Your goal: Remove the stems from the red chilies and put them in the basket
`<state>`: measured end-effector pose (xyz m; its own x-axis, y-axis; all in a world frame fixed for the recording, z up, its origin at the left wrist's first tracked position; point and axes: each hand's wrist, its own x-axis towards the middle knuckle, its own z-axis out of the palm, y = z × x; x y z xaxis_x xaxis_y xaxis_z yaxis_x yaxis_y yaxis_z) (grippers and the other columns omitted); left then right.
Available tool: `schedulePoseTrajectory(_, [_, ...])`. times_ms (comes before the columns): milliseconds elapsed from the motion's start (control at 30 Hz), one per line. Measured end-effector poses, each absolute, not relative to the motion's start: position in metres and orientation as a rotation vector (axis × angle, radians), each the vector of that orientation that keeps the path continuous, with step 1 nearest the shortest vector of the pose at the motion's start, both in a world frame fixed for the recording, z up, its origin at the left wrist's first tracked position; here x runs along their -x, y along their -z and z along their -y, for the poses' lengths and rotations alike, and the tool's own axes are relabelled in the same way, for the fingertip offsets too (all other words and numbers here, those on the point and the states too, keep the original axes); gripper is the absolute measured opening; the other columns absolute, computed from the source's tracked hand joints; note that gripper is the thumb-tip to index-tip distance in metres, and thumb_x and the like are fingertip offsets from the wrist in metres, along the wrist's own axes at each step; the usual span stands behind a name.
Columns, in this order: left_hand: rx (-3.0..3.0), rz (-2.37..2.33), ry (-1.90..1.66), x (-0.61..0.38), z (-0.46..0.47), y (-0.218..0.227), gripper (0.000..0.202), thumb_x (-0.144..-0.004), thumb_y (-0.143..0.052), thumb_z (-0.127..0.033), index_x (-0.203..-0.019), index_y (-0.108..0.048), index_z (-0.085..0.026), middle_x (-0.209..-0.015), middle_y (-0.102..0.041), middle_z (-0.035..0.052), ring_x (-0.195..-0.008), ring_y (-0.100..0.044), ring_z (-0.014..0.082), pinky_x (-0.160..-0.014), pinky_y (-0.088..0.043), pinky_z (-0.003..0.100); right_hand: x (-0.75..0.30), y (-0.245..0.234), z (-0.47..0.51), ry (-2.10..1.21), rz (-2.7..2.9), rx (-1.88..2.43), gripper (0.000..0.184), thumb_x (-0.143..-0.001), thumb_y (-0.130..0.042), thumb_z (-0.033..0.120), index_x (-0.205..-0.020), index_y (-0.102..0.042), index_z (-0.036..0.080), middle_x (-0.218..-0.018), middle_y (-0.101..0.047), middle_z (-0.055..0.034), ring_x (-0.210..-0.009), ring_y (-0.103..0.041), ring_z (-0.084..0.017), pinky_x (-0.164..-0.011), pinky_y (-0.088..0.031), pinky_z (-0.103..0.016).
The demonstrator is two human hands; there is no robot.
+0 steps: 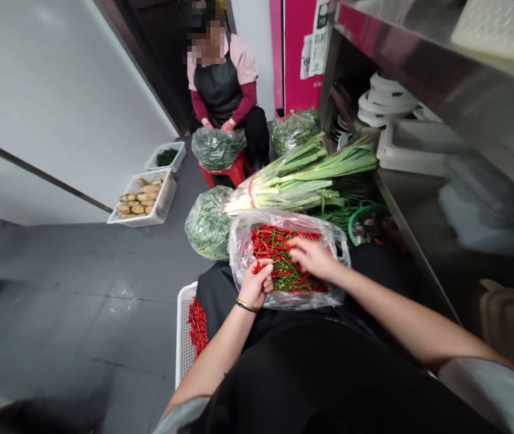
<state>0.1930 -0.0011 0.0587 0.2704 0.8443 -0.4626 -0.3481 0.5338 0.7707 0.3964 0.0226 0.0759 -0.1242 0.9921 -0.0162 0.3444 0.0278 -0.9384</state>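
Grey short sleeves, black clothing, thin black-and-gold bracelet at the left hand.

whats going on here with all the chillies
A seated person has a clear plastic bag of red chillies on the lap. The left hand is curled around a few at the bag's edge; the right hand rests open on the pile. Loose chillies lie in a white basket on the floor. Opposite, a co-worker holds a bag of greens.
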Motion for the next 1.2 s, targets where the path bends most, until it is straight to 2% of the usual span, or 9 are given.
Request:
schedulePoseTrajectory(67, [-0.647,-1.0,-0.923,-0.197,0.002,-0.059,0.046,-0.061,-0.081,-0.038,-0.091,-0.052,-0.017,-0.046,-0.039,-0.0111,-0.036,-0.029,0.0019,-0.038,-0.021,0.016,-0.365,-0.068,0.001,-1.047,1.932,1.307,0.026,-0.085,-0.05,0.024,-0.11,-0.057,0.023,-0.094,-0.07,-0.0048,-0.078,-0.065,-0.017,-0.068,-0.046,-0.028])
schedulePoseTrajectory(200, [-0.654,-1.022,-0.984,-0.201,0.009,-0.054,0.043,-0.062,-0.08,-0.041,-0.08,-0.05,-0.016,-0.045,-0.042,-0.0093,-0.037,-0.033,0.0024,-0.038,-0.024,0.016,-0.344,-0.055,0.023,-1.013,2.114,1.35,0.037,-0.087,-0.049,0.02,-0.124,-0.049,0.019,-0.087,-0.068,-0.0042,-0.074,-0.064,-0.017,-0.065,-0.043,-0.026])
schedulePoseTrajectory(333, [-0.585,-1.028,-1.06,-0.203,0.013,-0.047,0.044,-0.061,-0.08,-0.041,-0.075,-0.047,-0.017,-0.044,-0.043,-0.0092,-0.037,-0.033,0.0027,-0.039,-0.025,0.017,-0.358,-0.043,0.02,-1.017,2.085,1.424,0.014,-0.09,-0.05,0.03,-0.094,-0.059,0.019,-0.074,-0.066,-0.0018,-0.066,-0.06,-0.015,-0.063,-0.04,-0.024])
schedulePoseTrajectory(433, [-0.519,-0.984,-1.042,-0.203,0.012,-0.043,0.045,-0.06,-0.081,-0.041,-0.071,-0.044,-0.017,-0.044,-0.045,-0.0084,-0.036,-0.034,0.0033,-0.038,-0.024,0.018,-0.365,-0.04,0.017,-0.922,2.204,1.34,0.032,-0.095,-0.042,0.037,-0.072,-0.056,0.019,-0.068,-0.062,-0.0022,-0.062,-0.056,-0.013,-0.059,-0.036,-0.024])
schedulePoseTrajectory(600, [-0.392,-0.878,-0.913,-0.196,0.01,-0.038,0.045,-0.058,-0.081,-0.045,-0.069,-0.051,-0.013,-0.043,-0.041,-0.0076,-0.034,-0.03,0.002,-0.036,-0.018,0.018,-0.359,-0.054,0.025,-0.719,2.342,1.067,0.044,-0.098,-0.033,0.042,-0.068,-0.055,0.017,-0.063,-0.058,-0.0032,-0.058,-0.05,-0.012,-0.056,-0.031,-0.025])
schedulePoseTrajectory(833, [-0.411,-0.669,-0.691,-0.185,0.01,-0.039,0.035,-0.062,-0.079,-0.036,-0.068,-0.055,-0.012,-0.043,-0.038,-0.0071,-0.034,-0.029,0.0028,-0.034,-0.016,0.017,-0.36,-0.089,0.021,-1.491,2.593,0.596,0.035,-0.093,-0.046,0.036,-0.067,-0.059,0.017,-0.061,-0.058,0.0019,-0.055,-0.05,-0.008,-0.055,-0.036,-0.019])
schedulePoseTrajectory(900, [-0.343,-0.7,-0.772,-0.181,0.007,-0.038,0.033,-0.065,-0.077,-0.035,-0.064,-0.053,-0.012,-0.046,-0.043,-0.0048,-0.038,-0.036,0.0039,-0.036,-0.021,0.017,-0.368,-0.095,-0.002,-1.459,2.739,0.859,0.028,-0.091,-0.049,0.034,-0.075,-0.064,0.017,-0.067,-0.063,-0.0001,-0.059,-0.055,-0.01,-0.057,-0.04,-0.021])
schedulePoseTrajectory(1000, [-0.297,-0.739,-0.807,-0.177,0.003,-0.034,0.026,-0.069,-0.07,-0.028,-0.061,-0.052,-0.012,-0.064,-0.061,0.0055,-0.056,-0.056,0.0103,-0.041,-0.033,0.018,-0.363,-0.087,-0.046,-0.665,2.641,1.62,0.028,-0.087,-0.053,0.031,-0.109,-0.064,0.016,-0.106,-0.065,-0.0124,-0.088,-0.062,-0.022,-0.073,-0.047,-0.03])
schedulePoseTrajectory(1200, [-0.228,-0.867,-0.788,-0.173,0.002,-0.027,0.014,-0.073,-0.066,-0.022,-0.076,-0.059,-0.01,-0.067,-0.068,0.0072,-0.048,-0.057,0.01,-0.04,-0.036,0.018,-0.299,-0.035,-0.076,-0.446,2.794,1.329,0.053,-0.086,-0.055,0.031,-0.136,-0.049,0.018,-0.144,-0.041,-0.0179,-0.13,-0.038,-0.032,-0.1,-0.036,-0.046])
